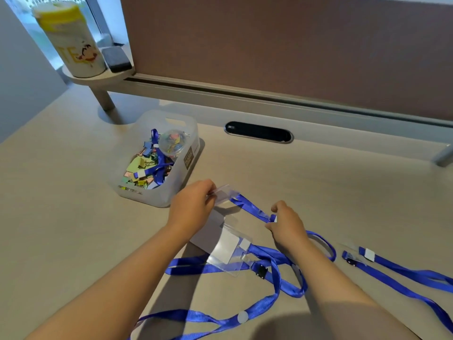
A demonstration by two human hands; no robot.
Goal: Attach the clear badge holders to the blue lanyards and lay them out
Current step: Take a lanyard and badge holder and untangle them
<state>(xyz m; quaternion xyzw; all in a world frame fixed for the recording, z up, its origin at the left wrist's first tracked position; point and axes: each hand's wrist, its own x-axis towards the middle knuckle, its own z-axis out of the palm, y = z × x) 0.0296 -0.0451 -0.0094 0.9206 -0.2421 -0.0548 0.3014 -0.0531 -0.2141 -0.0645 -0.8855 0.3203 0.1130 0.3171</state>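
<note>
The left hand (191,204) pinches a clear badge holder (224,193) by its near edge, just above the bench (318,182); the right hand (285,225) is closed on the clip end of a blue lanyard (252,207) that runs up to the holder. The step in hand appears to be fastening (whether the clip has caught cannot be told). Next, the pair would need laying flat beside the finished lanyard (392,268) at right. More lanyards remain in the clear bin (176,192).

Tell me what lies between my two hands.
A taut stretch of blue lanyard strap runs from the clear plastic badge holder in the left hand to the right hand, head view.
</note>
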